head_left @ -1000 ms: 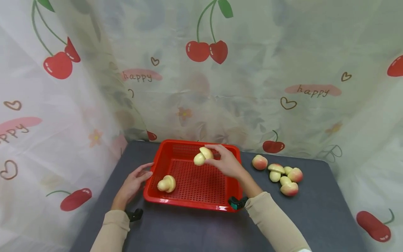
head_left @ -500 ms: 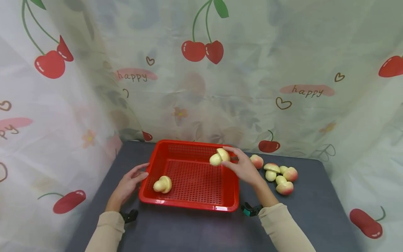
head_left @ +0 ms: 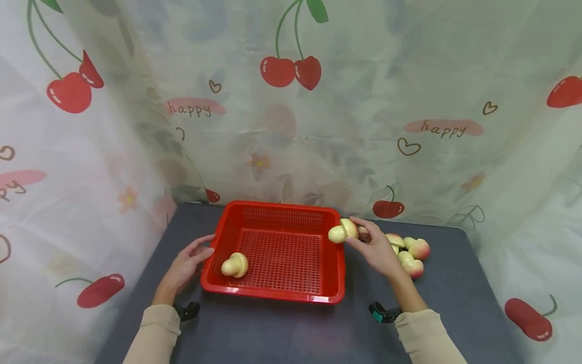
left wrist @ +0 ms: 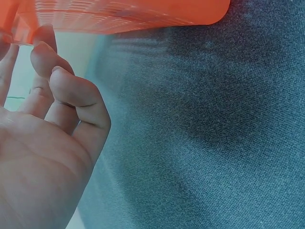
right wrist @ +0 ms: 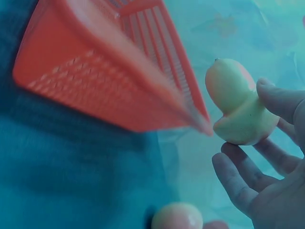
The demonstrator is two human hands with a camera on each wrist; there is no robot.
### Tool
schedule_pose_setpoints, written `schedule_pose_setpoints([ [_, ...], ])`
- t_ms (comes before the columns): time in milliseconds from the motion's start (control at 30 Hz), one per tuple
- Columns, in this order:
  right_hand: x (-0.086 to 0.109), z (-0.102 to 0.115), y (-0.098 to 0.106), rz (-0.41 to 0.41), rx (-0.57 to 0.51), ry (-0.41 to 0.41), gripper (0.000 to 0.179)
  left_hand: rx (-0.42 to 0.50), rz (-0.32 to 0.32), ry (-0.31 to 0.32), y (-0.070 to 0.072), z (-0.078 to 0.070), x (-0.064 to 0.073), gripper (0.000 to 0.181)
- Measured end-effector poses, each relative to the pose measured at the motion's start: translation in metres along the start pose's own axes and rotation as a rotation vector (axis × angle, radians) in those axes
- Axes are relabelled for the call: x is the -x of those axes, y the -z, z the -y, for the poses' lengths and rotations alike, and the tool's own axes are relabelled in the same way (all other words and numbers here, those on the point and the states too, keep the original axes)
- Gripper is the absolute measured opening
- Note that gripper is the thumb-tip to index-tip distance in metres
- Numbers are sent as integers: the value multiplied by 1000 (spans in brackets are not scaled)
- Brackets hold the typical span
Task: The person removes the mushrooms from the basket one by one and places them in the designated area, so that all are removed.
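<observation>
My right hand (head_left: 378, 248) pinches a toy mushroom (head_left: 344, 231) by its cap, above the right rim of the red plastic basket (head_left: 273, 297). Its round pale stem points left, as the head view shows. The right wrist view has this mushroom (right wrist: 238, 102) between thumb and fingers, apart from the basket. On the basket's left side, my left hand (head_left: 184, 270) grips the rim; the left wrist view shows fingers (left wrist: 45, 57) curled at the edge. Another cream mushroom (head_left: 235, 265) lies inside the basket at the left.
Right of the basket, several pink-and-cream mushrooms (head_left: 419, 248) lie grouped on the dark grey table (head_left: 454, 293), partly behind my right hand. A patterned curtain (head_left: 291, 126) surrounds the table at the back and sides.
My right hand has carried the mushroom rightward, from over the basket's middle to its right rim. The left hand stays at the basket's left side. The head view has shifted slightly.
</observation>
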State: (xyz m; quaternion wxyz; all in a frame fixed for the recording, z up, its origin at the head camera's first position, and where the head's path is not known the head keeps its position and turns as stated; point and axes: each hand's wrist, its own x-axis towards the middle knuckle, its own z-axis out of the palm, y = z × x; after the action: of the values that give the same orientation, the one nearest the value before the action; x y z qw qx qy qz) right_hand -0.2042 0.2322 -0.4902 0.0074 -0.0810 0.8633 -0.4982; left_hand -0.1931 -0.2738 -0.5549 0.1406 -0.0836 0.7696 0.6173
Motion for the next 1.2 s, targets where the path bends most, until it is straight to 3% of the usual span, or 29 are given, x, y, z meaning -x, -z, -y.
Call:
schedule_pose_setpoints([
  [300,21,-27,23,-54,68,1,60,-23,2,18,0,-2,0,62],
  [633,40,-53,32,-103,96,9,57,-9,8,23,-1,-3,1,62],
  [933,52,-85,19,-146,155,-86,58,-9,17,15,-1,-7,2,64],
  [1200,58,-97,8,-182,118,-166,59,-18,11,30,-5,-4,0,64],
])
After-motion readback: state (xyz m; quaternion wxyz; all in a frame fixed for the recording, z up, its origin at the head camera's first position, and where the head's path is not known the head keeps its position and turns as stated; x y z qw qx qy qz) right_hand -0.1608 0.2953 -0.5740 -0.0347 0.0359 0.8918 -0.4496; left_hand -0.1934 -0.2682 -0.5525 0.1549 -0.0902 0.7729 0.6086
